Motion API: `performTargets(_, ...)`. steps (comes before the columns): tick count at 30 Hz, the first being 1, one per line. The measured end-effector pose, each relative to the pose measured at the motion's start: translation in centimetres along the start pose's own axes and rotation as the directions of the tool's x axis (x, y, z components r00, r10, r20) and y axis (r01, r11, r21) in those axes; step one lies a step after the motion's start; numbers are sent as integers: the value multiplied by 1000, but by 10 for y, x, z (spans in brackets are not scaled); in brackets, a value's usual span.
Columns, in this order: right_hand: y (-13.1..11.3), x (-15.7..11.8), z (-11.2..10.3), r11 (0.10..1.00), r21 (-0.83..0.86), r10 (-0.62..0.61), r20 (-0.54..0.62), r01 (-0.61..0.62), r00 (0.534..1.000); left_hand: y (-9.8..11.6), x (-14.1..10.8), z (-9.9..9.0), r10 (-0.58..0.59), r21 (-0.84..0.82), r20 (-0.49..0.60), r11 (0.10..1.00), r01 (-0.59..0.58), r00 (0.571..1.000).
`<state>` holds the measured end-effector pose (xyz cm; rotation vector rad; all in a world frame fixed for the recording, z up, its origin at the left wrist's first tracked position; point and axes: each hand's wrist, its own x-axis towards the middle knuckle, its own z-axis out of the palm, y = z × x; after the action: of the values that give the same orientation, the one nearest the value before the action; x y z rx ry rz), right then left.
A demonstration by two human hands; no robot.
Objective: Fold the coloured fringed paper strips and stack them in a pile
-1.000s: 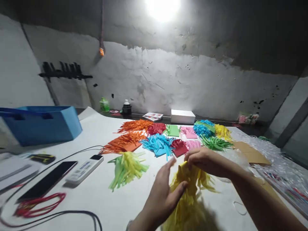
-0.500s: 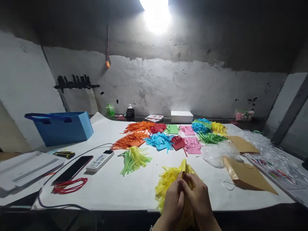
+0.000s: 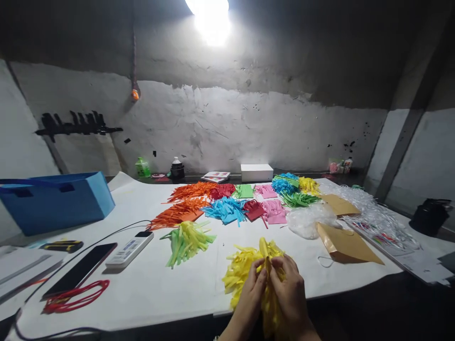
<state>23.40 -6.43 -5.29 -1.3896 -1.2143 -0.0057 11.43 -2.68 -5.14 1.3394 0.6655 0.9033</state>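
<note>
At the table's front edge, my left hand [image 3: 253,289] and my right hand [image 3: 289,286] pinch a rolled piece of yellow fringed paper [image 3: 263,248] between their fingertips. Its strips hang down between my wrists. More yellow fringe [image 3: 236,270] lies on the table just left of the hands. A green and yellow fringed bundle [image 3: 188,241] rests further left. Behind it are orange [image 3: 179,213], light blue [image 3: 227,210], dark red [image 3: 253,210] and pink [image 3: 274,211] fringed pieces.
On the left are a blue bag [image 3: 57,203], a phone [image 3: 83,267], a white power strip [image 3: 130,251] and red cord [image 3: 80,298]. Brown envelopes [image 3: 348,244] and clear plastic strips [image 3: 377,208] lie right. A white box [image 3: 256,173] stands behind.
The view has turned to the right, so table items sit further left. My fingers have shifted on the yellow roll, and my left fingertips are now slightly apart from my right ones.
</note>
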Motion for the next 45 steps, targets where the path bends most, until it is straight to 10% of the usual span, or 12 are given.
performTargets(12,-5,10,0,1000,15,-3,196,0,981,1,13,-19,110,216,-6,971,-106,994)
performTargets(27,5,33,-15,897,-200,-340,260,395,904,-2,24,-16,134,320,-33,940,-116,990)
performTargets(39,8,76,-7,986,-87,166,365,-145,916,11,33,-27,74,728,-4,684,-48,997)
performTargets(45,20,92,3,891,45,394,418,-452,819,-9,48,-30,331,842,136,459,-285,934)
